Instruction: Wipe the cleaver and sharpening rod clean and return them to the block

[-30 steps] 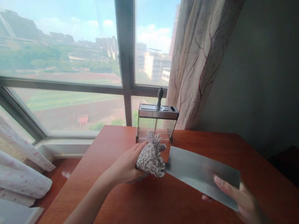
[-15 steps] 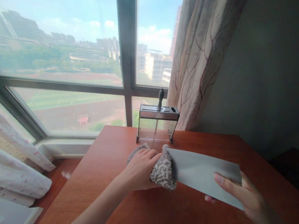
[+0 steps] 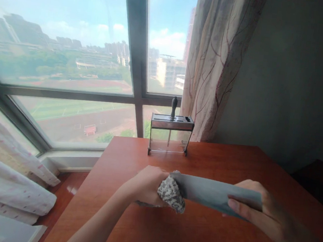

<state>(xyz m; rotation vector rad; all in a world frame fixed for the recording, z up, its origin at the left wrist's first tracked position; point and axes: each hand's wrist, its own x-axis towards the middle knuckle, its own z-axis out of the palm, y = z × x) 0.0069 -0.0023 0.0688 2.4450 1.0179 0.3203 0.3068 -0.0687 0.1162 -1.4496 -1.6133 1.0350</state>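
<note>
A grey, fluffy cloth (image 3: 171, 193) is bunched in my left hand (image 3: 151, 186), whose fingers are wrapped round it. The cloth presses against the far left end of a cleaver (image 3: 211, 192), covering that end. The cleaver's broad, shiny metal blade is tilted, spanning the space between my hands above the table. My right hand (image 3: 264, 212) grips the cleaver at its right end, thumb lying on the blade's face and the other fingers mostly behind. The handle is hidden by my right hand.
A clear-sided knife holder (image 3: 172, 122) with a dark handle (image 3: 174, 106) sticking up stands at the back of the reddish-brown wooden table (image 3: 118, 151). Behind it are a large window (image 3: 67, 94) and a patterned curtain (image 3: 212, 65). Pale curtains (image 3: 7, 182) hang at left.
Both hands, the cloth and the cleaver have shifted; my left hand and the cloth are lower. The cleaver's face has tipped, so the blade looks narrower.
</note>
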